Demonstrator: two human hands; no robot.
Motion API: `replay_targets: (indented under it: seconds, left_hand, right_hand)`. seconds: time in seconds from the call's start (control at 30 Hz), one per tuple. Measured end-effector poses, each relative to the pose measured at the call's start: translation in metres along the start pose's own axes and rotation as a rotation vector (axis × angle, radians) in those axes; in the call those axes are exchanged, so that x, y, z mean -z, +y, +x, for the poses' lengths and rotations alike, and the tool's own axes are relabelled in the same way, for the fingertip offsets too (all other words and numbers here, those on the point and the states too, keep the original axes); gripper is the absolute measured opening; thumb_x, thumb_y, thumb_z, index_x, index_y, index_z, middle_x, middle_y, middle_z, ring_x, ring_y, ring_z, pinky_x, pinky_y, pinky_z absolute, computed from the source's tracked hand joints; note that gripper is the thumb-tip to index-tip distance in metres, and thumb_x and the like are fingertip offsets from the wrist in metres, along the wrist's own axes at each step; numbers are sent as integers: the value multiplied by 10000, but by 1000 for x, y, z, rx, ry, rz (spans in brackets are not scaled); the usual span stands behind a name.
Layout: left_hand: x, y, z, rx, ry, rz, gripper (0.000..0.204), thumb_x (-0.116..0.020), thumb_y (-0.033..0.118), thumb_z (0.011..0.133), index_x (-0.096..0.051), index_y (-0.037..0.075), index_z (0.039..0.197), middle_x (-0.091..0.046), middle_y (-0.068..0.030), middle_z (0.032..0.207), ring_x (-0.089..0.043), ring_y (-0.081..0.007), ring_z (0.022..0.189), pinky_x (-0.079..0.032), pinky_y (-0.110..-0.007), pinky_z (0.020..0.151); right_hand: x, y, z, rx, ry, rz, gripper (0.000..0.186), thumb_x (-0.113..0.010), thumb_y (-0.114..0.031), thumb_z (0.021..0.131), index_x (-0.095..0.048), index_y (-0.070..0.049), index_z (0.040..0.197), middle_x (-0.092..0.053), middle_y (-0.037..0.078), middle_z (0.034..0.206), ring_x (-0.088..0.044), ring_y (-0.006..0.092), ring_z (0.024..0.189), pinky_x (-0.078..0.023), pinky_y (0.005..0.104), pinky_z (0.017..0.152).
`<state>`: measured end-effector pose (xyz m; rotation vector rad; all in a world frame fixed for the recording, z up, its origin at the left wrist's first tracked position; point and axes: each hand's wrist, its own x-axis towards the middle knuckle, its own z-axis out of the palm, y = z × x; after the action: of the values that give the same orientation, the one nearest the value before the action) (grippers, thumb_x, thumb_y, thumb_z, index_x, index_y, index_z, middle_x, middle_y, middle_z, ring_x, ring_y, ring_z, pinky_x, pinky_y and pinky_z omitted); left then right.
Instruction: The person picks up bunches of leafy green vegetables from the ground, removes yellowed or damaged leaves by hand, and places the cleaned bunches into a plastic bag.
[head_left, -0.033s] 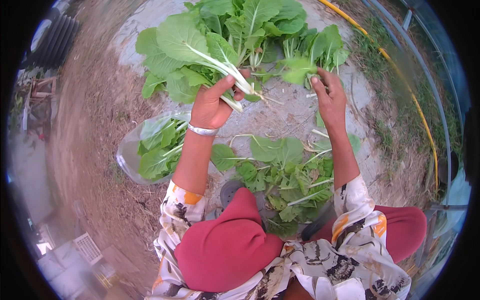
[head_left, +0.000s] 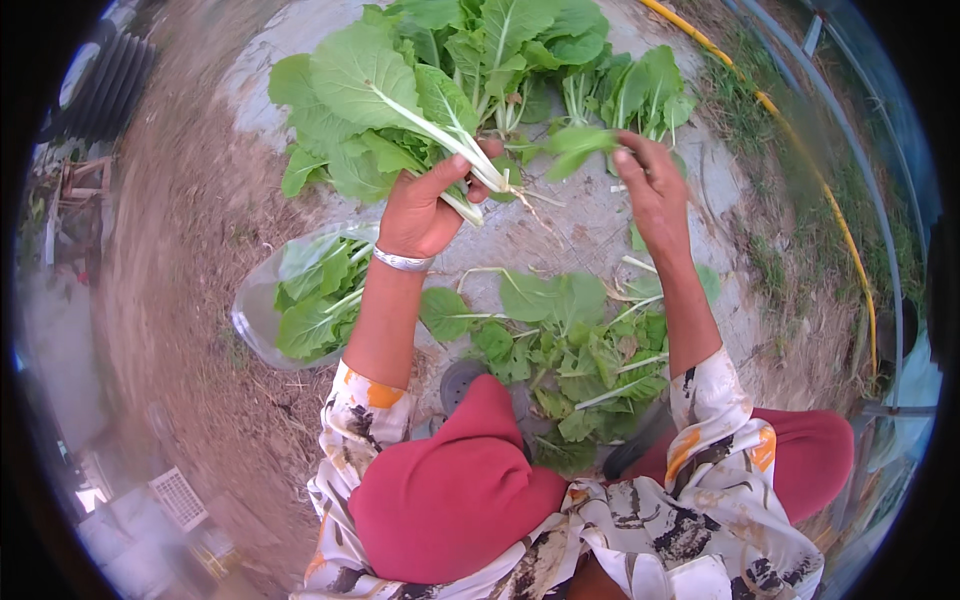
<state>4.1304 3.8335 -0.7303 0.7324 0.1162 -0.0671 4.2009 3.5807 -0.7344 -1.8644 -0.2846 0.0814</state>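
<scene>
My left hand (head_left: 430, 205) is closed round the white stems of leafy greens (head_left: 365, 75), whose broad leaves point up and left. A thin root dangles from the stem ends toward the right. To the right, my right hand (head_left: 655, 190) pinches a small green leaf (head_left: 580, 148), smeared by motion, apart from the held bunch. Behind both hands stands a heap of whole greens (head_left: 515, 35), with more plants (head_left: 655, 90) at its right end. Between my forearms lies a pile of loose leaves (head_left: 590, 370) on the ground, some with white stalks.
A clear plastic bag (head_left: 262, 318) with leaves in it lies beside my left forearm. Under the greens is a pale concrete slab (head_left: 570, 235), with dry soil around it. A yellow hose (head_left: 830, 200) and a grey pipe (head_left: 870, 180) run along the right side.
The leaf in my right hand has swung a little to the left and tilted. My right hand has shifted slightly up and left. The left hand's bunch has barely moved.
</scene>
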Motion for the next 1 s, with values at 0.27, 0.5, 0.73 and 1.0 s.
replay_targets:
  seconds: [0.27, 0.5, 0.73, 1.0]
  left_hand:
    - [-7, -2, 1, 97, -69, 71, 503, -634, 54, 814, -453, -3, 1280, -566, -209, 1206, -565, -217, 956, -451, -322, 722]
    - [-22, -12, -5, 14, 71, 231, 608, -664, 80, 787, -415, 33, 1340, -587, -132, 1174, -587, -201, 989, -479, -332, 821]
    - [-26, -17, -4, -18, 53, 177, 608, -659, 18, 756, -420, -23, 1314, -628, -100, 1004, -613, -198, 886, -507, -317, 782]
    - [-24, -11, -6, -61, 78, 216, 609, -679, -21, 729, -439, -9, 1288, -634, -99, 999, -607, -192, 935, -512, -317, 805]
  right_hand:
    - [-35, -51, -15, 109, -416, 25, 327, -691, -144, 796, -587, -11, 1075, -636, 160, 992, -641, 252, 747, -499, 330, 638]
    - [-43, -38, -19, 391, -296, -244, 199, -684, -96, 803, -590, 8, 944, -638, 152, 824, -607, 257, 623, -476, 353, 576]
    - [-48, -32, -19, -302, -368, 370, 196, -628, -201, 889, -600, -9, 913, -615, 47, 689, -531, 85, 500, -409, 233, 465]
    - [-42, -7, -17, -68, -208, -167, 163, -619, -162, 864, -618, -7, 915, -617, 38, 726, -587, 101, 637, -462, 257, 573]
